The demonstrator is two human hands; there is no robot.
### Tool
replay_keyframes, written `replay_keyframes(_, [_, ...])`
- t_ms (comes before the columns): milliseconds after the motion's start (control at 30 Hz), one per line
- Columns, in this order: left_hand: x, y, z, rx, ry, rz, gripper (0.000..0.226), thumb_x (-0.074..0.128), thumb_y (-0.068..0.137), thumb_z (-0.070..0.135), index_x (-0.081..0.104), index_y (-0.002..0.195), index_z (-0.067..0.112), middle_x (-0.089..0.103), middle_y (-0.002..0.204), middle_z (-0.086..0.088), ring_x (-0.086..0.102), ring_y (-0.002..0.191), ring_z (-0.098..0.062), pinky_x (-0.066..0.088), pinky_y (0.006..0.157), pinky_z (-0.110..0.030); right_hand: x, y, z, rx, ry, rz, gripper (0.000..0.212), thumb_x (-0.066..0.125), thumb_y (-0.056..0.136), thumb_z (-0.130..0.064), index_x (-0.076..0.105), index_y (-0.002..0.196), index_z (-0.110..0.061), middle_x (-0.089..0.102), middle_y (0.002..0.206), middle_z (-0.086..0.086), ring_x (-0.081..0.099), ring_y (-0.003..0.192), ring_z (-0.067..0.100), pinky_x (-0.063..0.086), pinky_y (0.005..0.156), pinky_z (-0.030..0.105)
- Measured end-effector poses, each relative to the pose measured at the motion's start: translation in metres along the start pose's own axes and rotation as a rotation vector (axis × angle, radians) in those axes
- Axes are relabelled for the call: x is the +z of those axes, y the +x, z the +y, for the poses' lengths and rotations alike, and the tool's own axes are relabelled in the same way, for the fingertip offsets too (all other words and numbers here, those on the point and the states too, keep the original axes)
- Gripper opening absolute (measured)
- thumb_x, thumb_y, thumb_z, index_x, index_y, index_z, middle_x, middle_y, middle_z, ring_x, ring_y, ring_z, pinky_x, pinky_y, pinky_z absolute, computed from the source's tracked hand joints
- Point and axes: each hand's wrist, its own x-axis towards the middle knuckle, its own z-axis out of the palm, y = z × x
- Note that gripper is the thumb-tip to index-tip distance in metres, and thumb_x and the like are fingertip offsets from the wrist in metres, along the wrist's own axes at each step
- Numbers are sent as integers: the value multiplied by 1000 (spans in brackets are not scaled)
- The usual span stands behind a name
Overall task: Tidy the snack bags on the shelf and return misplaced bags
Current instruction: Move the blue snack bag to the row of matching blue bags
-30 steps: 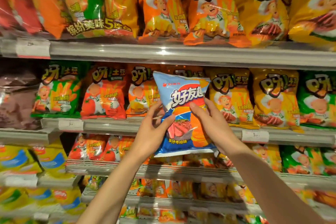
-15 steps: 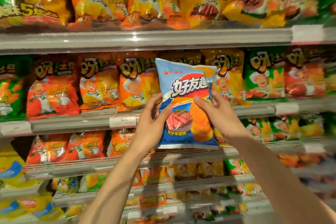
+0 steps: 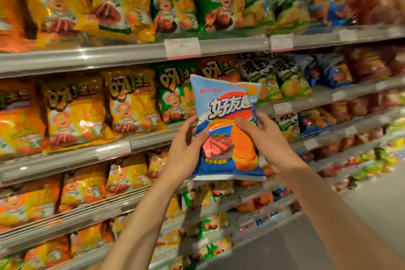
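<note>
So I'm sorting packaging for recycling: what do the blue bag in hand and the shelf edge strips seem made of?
The blue bag looks like thin glossy plastic film: it creases and dents where the left hand and right hand grip it. The shelf edge strip looks like clear glossy plastic over grey, perhaps metal, judging by its sharp highlights.

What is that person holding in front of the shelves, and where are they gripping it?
A blue chip bag, held upright in both hands: the left hand grips its left edge, the right hand its right side near the middle.
</note>
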Motion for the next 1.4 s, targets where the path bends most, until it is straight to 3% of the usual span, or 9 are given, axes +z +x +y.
replay_keyframes(100, [56,17,0,-26,8,-92,45,59,102,27,47,146,28,64,133,12,68,113,0,58,97,-31,-60,6,2,33,-10,74,31,73,87,-41,58,114,-42,71,115,-11,71,101,12,59,85,35])
replay_keyframes(267, [136,58,-15,-15,-15,-238,34,56,104,22,45,134,35,56,122,27,60,94,27,51,78,-4,-138,23,17,71,-32,256,60,77,76,-50,57,130,-31,70,121,-7,69,107,17,56,94,43])
replay_keyframes(433, [218,112,-30,-72,-84,-336,48,66,97,36,50,142,32,59,146,3,58,133,-19,53,107,-46,-219,47,29,84,-2,341,46,77,84,-39,61,127,-29,74,118,-3,73,101,15,60,88,40])
replay_keyframes(567, [288,162,-39,-58,-146,-405,38,57,103,19,48,139,30,63,130,7,64,116,-11,60,90,-25,-285,85,26,83,-61,424,48,77,83,-42,61,126,-32,73,117,-7,73,100,10,59,88,37])
replay_keyframes(667, [331,204,-40,-9,-129,-423,38,61,102,21,51,135,34,59,137,6,60,121,-4,55,101,-28,-328,121,21,50,-93,456,50,78,81,-43,61,127,-32,73,116,-8,73,96,6,59,84,33])
replay_keyframes(867, [397,268,-50,32,-74,-396,32,63,100,26,54,128,39,66,132,5,67,118,-13,55,103,-45,-399,184,34,41,-74,450,52,80,80,-46,64,128,-32,74,118,-6,73,105,16,59,92,44])
replay_keyframes(1000, [422,301,-58,13,-72,-360,31,61,101,21,56,129,33,68,127,7,68,113,-6,56,97,-30,-430,234,46,45,-48,383,53,79,81,-45,62,129,-30,74,118,-5,72,105,15,58,94,43])
replay_keyframes(1200, [452,334,-67,10,35,-159,27,60,101,21,52,105,46,62,107,28,64,88,20,54,82,-12,-465,322,71,110,-44,233,108,84,49,-74,50,143,-34,65,133,-1,69,112,21,58,94,46])
replay_keyframes(1400, [484,349,-64,41,207,108,37,62,99,35,48,134,36,62,120,21,64,113,-4,52,105,-37,-495,393,73,78,-16,40,57,80,74,-57,59,120,-30,72,115,4,71,97,23,54,72,35])
